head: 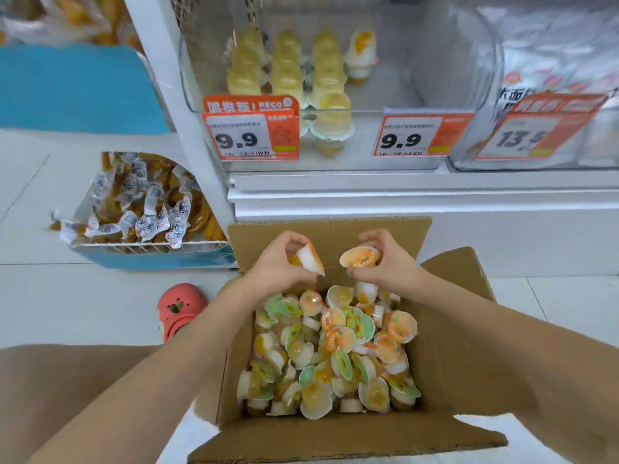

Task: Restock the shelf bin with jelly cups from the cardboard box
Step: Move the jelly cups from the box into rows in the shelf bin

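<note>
An open cardboard box on the floor holds several loose jelly cups with orange and green lids. My left hand grips one orange jelly cup above the box's far end. My right hand grips another orange-lidded jelly cup beside it, lid facing me. Above, the clear shelf bin holds rows of stacked yellow jelly cups on its left side.
Price tags reading 9.9 hang on the bin's front. A neighbouring bin holds bagged goods at right. A blue wire-fronted bin of wrapped snacks stands on the left. A red clog lies beside the box.
</note>
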`<state>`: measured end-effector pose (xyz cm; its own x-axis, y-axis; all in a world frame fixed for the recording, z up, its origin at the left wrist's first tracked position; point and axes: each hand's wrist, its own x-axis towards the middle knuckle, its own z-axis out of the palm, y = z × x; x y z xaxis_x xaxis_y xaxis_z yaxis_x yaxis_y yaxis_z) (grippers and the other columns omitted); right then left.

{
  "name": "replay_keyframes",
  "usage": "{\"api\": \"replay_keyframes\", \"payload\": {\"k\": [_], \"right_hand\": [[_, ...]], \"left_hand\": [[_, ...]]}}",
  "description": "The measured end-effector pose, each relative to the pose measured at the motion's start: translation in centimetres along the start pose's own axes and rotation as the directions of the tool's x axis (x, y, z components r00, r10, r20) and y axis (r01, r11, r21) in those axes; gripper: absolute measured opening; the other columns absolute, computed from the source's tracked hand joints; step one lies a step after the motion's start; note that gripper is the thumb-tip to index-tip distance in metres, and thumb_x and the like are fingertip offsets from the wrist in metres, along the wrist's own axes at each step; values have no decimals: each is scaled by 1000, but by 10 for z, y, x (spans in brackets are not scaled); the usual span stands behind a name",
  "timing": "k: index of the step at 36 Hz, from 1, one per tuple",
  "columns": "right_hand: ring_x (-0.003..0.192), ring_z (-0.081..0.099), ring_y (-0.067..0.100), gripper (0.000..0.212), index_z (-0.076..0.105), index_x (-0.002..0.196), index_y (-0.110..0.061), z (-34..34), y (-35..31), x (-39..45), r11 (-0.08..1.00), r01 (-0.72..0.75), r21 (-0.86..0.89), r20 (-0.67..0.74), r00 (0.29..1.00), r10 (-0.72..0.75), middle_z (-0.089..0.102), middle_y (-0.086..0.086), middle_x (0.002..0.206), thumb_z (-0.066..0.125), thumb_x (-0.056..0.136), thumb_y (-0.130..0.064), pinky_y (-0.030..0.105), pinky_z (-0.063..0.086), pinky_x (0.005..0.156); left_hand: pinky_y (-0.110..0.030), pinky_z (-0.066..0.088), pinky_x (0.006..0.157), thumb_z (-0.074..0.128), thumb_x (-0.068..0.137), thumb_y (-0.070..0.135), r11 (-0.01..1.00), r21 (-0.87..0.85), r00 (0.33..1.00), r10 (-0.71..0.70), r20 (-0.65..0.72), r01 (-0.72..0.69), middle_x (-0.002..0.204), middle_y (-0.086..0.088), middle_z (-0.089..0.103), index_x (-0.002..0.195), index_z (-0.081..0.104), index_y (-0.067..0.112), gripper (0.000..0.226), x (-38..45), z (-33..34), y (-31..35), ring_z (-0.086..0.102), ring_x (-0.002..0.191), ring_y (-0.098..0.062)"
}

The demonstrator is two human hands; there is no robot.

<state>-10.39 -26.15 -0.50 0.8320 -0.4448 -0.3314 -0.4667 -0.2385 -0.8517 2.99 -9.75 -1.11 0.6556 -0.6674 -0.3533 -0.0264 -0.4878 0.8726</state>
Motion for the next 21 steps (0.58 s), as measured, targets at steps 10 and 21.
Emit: {"api": "replay_keyframes", "payload": {"k": [10, 21], "right_hand": [[85, 57, 4, 48, 58, 103, -26, -42, -96, -59, 891, 339, -302, -7, 934, -358, 64, -8, 97, 84, 63, -23, 17, 43, 75], [90, 55, 9, 70, 26, 113, -35, -33, -119, -60, 819, 416, -395, 104, 906, -410, 46, -10, 112, 78, 69, -22, 23, 46, 77]], "left_hand": [[-28, 55, 78, 62, 74, -21, 938, -333, 929, 38, 367, 93, 89, -5, 69, 105, 57, 15, 48, -66, -51, 103, 68, 80, -17], [-40, 58, 79, 66, 58, -10, 815, -564, 954, 51, 294, 130, 104, -21, 66, 110, 59, 7, 55, -66, -52, 114, 68, 98, -32]]}}
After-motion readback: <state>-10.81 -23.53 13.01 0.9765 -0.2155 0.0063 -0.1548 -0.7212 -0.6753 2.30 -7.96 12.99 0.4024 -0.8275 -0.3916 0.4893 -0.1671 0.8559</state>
